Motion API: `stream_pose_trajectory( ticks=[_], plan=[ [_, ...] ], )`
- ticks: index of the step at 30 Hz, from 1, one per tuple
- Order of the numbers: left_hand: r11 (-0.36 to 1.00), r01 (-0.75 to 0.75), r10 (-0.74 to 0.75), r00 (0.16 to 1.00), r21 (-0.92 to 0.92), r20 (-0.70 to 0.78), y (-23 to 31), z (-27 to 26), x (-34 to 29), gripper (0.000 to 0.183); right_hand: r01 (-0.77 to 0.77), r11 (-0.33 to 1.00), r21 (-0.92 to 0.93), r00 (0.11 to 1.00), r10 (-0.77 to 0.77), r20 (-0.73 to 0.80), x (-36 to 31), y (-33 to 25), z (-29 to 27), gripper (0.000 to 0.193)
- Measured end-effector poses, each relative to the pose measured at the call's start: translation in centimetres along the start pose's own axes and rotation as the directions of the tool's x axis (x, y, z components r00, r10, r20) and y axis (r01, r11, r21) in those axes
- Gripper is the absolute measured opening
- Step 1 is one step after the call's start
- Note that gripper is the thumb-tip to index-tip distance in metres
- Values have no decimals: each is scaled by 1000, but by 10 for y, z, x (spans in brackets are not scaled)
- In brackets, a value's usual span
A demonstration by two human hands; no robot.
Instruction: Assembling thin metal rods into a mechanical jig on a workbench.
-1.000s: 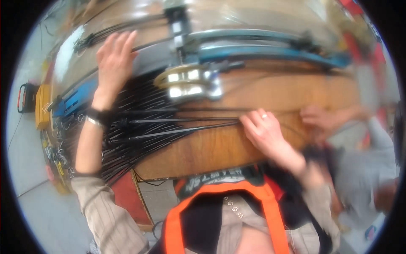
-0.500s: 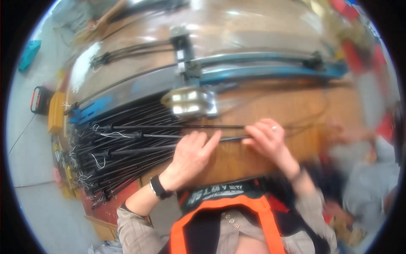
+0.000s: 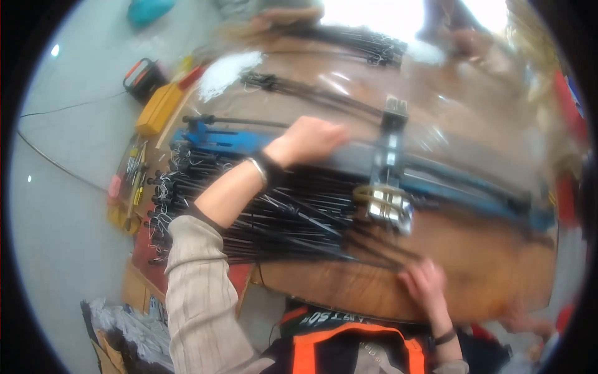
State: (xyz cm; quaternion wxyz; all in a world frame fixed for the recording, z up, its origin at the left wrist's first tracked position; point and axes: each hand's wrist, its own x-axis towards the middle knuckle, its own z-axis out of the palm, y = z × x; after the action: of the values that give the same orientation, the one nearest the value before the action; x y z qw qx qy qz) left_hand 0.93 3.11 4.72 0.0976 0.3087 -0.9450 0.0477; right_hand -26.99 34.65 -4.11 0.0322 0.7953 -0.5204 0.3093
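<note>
- Fingers of the left hand (image 3: pixel 309 138) blur out over the blue bar (image 3: pixel 268 144); curled or spread, cannot tell.
- Right hand (image 3: pixel 425 283) smeared by motion; fingers lie loosely apart on the wooden table (image 3: pixel 498 268), tips at the ends of the black rods (image 3: pixel 274 215).
- Rod bundle lies between both hands, under the left forearm, running left from the metal clamp (image 3: pixel 387 202).
- Far table edge washed out by glare.
- Yellow case (image 3: pixel 159 109) sits at left, well apart.
</note>
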Motion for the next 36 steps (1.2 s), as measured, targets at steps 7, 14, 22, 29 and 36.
stream_pose_trajectory(
  ticks=[7,14,22,29,36],
  plan=[
    [994,-76,79,996,84,-36,-53,13,-21,20,2,999,45,997,-6,79,-3,2,10,19],
    [977,127,-96,979,168,-179,2,1,-48,6,-4,999,34,1000,3,20,-9,-3,9,21],
    [936,-184,201,979,-301,27,172,-10,-130,36,119,993,26,949,-106,-297,30,-3,5,24],
    [968,-212,205,977,-137,-60,168,-73,-86,34,188,967,-169,853,-246,-459,15,48,-31,36],
    [988,67,-4,913,140,-408,82,-151,-68,32,-286,958,21,879,271,-393,31,111,-18,20]
  ],
)
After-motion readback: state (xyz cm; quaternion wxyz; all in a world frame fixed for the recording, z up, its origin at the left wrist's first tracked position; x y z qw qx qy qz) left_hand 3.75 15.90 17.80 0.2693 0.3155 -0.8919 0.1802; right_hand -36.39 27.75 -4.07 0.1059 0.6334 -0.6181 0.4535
